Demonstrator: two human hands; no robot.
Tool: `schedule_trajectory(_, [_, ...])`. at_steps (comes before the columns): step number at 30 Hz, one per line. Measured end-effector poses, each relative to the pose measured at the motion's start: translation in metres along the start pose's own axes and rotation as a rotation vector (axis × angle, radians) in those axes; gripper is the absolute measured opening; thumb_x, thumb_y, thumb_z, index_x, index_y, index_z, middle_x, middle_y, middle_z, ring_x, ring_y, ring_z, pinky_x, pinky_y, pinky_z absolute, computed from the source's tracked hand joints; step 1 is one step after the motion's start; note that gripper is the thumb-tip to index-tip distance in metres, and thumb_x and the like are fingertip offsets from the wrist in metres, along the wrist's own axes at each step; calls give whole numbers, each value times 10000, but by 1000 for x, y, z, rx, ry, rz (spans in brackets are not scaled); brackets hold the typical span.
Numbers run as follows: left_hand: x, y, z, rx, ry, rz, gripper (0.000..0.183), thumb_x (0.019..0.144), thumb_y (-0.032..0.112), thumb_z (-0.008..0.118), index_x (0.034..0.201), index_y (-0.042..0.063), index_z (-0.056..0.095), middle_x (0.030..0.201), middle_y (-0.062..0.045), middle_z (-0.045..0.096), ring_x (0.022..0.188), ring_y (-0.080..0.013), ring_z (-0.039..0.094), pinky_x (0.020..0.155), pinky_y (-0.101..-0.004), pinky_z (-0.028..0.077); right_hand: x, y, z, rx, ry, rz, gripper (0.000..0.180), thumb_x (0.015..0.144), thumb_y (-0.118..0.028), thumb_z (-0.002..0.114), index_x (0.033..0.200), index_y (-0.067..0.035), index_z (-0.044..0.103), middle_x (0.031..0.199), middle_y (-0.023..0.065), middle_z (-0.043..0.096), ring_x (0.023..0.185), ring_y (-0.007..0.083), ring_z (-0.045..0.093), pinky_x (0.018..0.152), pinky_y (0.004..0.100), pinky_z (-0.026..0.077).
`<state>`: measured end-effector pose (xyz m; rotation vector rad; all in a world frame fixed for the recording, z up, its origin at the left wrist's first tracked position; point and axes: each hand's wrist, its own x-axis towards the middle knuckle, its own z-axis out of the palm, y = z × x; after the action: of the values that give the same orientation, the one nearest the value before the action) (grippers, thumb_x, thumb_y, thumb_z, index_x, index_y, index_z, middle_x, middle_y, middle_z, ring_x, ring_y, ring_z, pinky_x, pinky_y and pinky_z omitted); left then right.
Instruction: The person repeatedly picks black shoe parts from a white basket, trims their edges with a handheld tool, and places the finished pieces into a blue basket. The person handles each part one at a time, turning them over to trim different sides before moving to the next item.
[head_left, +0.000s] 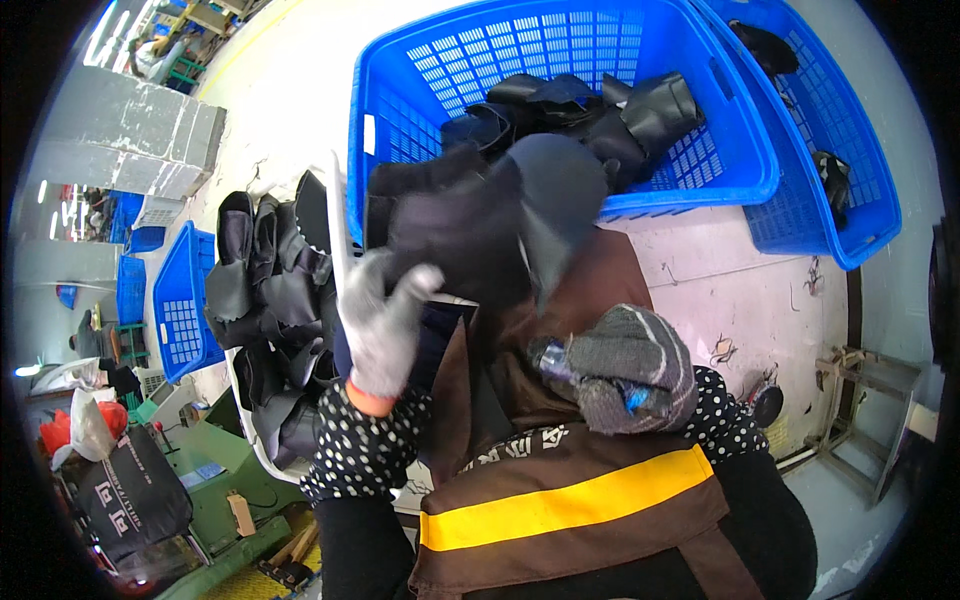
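Observation:
My left hand (386, 322), in a light grey glove, is blurred, with thumb and fingers spread apart. Right beyond its fingertips is a black leather shoe upper (457, 225), also blurred; it hangs over my lap by the near rim of a blue plastic basket (480, 56). I see no grip on it, though contact is unclear. My right hand (634, 371), in a dark grey knitted glove with pale stripes, is closed over my lap around a small tool (555, 360) with blue and clear parts, mostly hidden. Below both hands lies my brown apron (525, 487) with a yellow band.
Black uppers (577, 112) lie in the blue basket. Many more fill a white basket (244, 409) at my left. Another blue basket (795, 225) stands at the right, near a wooden stool frame (862, 420). A green machine table (232, 435) is at lower left; people sit further off.

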<state>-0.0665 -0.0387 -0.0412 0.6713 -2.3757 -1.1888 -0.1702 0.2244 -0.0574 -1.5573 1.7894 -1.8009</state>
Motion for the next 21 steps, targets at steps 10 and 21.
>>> schedule_trajectory(10, [160,-81,32,-86,48,-110,386,890,164,711,1226,-22,671,1196,-209,705,1126,-328,664,1008,-368,486,-7,36,40,-60,319,138,154,917,-77,654,1037,-1,713,922,162,740,768,236,694,677,315,542])
schedule_trajectory(21, [135,-257,-86,651,199,-407,599,819,372,749,1275,-4,653,1175,-280,672,1137,-370,641,1004,-409,493,9,33,62,-90,203,183,149,867,-38,666,1007,-7,704,827,132,691,676,234,643,605,332,509])
